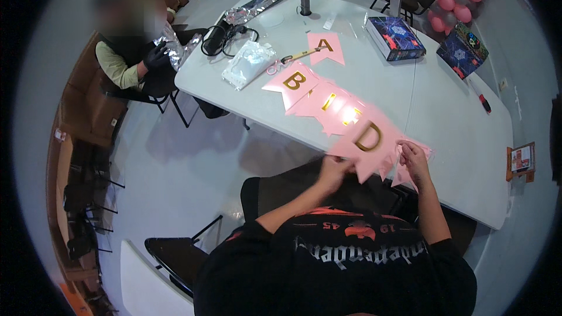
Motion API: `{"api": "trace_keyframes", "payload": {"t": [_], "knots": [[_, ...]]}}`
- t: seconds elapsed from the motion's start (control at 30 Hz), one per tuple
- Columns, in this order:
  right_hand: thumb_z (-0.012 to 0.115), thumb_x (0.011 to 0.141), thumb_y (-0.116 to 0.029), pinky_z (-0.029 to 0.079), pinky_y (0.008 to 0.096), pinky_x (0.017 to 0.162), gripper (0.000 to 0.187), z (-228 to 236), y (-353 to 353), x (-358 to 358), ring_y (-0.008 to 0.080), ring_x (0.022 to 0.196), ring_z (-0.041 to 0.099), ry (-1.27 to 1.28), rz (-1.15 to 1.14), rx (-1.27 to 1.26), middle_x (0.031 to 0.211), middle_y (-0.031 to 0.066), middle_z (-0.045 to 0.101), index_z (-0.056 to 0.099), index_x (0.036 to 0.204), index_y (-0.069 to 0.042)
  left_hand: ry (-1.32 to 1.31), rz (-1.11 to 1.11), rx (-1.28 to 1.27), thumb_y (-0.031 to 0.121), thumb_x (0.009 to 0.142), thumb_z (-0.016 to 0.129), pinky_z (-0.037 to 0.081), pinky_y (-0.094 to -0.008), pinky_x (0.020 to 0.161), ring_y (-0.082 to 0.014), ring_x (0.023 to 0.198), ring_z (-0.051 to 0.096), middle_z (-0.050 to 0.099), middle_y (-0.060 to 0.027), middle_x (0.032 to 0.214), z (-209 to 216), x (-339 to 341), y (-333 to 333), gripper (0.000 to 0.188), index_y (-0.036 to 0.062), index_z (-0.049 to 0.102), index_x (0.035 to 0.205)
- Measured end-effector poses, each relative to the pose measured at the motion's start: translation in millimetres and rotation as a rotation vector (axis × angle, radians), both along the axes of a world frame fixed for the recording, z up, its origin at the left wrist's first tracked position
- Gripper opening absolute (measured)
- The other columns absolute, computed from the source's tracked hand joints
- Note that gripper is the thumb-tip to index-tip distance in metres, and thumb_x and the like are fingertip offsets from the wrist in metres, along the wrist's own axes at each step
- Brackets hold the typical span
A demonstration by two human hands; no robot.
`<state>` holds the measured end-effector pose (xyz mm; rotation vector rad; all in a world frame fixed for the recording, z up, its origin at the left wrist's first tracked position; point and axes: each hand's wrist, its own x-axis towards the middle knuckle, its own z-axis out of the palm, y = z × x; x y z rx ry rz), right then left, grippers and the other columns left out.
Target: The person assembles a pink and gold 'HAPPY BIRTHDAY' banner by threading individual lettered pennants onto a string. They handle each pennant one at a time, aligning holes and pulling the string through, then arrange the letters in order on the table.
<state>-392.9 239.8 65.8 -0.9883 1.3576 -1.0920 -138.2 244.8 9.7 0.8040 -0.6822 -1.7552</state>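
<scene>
A pink pennant [352, 142] with a gold letter is held up at the near edge of the white table. My left hand [336, 174] is closed on its lower left edge. My right hand [414, 162] pinches its right corner, beside some thin string; more pink pennants [405, 177] hang partly hidden beneath. To the left, overlapping pennants with gold letters lie on the tabletop, the outermost pennant [285, 93] pointing toward the near edge. A separate pennant [335, 54] lies farther back, partly under a long yellow-and-black tool [301, 55].
Scissors with pink handles [272, 70] and a clear plastic packet [250, 63] lie left. Behind are a black cable [240, 30], a dark spool [305, 3] and a blue box [398, 38]. A red-handled tool [485, 103] lies right. Another person [126, 64] sits left, holding silver foil [174, 50].
</scene>
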Motion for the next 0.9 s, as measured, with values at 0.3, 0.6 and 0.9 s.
{"api": "trace_keyframes", "payload": {"t": [0.3,0.6,0.9], "knots": [[0.061,0.084,-0.019,0.046,0.0295,0.077,0.028,23.6,42.7,-15.7,0.0143,0.084,0.058,0.030,0.005,-0.091,0.092,0.0073,0.063,0.061,0.099,0.005,0.389,-0.413,-0.075,0.025,0.088,0.056,0.050,-0.0334,0.084,-0.0191,0.109,0.054,0.052,-0.0141,0.124,45.9,-0.7,2.9,0.054,0.0042,0.036,0.134],[0.064,0.083,-0.019,0.045,0.0229,0.066,0.026,28.9,47.1,-39.6,0.0083,0.072,0.057,0.283,-0.029,-0.005,0.088,0.0027,0.064,0.061,0.100,0.001,-0.160,-0.217,0.003,0.014,0.085,0.061,0.056,-0.0285,0.066,-0.0190,0.091,0.063,0.060,-0.0155,0.109,75.2,-41.5,8.4,0.039,0.0009,0.052,0.121],[0.068,0.081,-0.019,0.047,0.0236,0.066,0.024,-1.0,66.0,-40.3,0.0103,0.077,0.059,-0.047,-0.016,0.062,0.086,0.0063,0.066,0.065,0.095,0.000,-0.413,-0.221,-0.009,0.013,0.082,0.066,0.045,-0.0228,0.062,-0.0075,0.073,0.055,0.060,-0.0008,0.088,51.3,-76.8,12.8,0.021,0.0027,0.058,0.099]]}}
